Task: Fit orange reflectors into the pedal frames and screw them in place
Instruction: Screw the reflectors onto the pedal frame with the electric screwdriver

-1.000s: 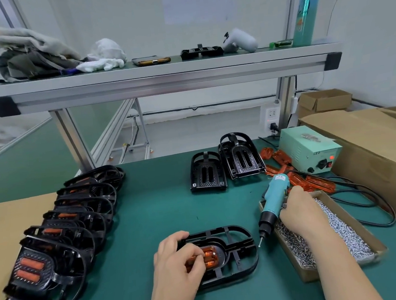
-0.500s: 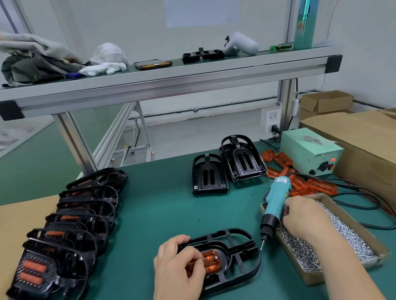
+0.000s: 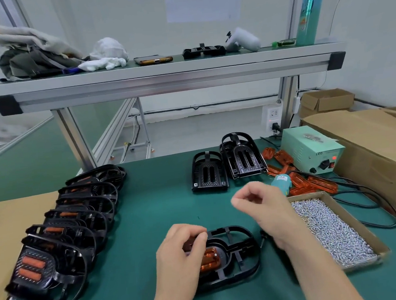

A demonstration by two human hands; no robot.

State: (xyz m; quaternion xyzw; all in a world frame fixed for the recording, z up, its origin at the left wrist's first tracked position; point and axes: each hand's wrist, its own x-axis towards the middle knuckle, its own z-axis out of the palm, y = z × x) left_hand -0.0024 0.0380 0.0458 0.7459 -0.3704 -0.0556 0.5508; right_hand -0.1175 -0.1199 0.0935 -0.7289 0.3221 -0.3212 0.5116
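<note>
Reflector (image 3: 210,260) gripped by left fingers (image 3: 195,242); right fingers (image 3: 244,199) (blurred) seemingly hold screwdriver (image 3: 281,183) beside screw-filled box (image 3: 306,195).

The green bench (image 3: 163,200) carries a pedal frame (image 3: 238,239), partly under the left fingers (image 3: 195,239), with an orange reflector (image 3: 210,258) in it. Left of those fingers lies a row of finished pedals (image 3: 79,222) beside a brown cardboard sheet (image 3: 7,226). Beyond both hands' fingers sit two empty frames (image 3: 208,172). Just right of the right fingers (image 3: 251,194) is a cardboard tray of screws (image 3: 306,195). Beyond them lie loose reflectors (image 3: 315,184), black cables (image 3: 364,197) and a green power box (image 3: 312,149).
</note>
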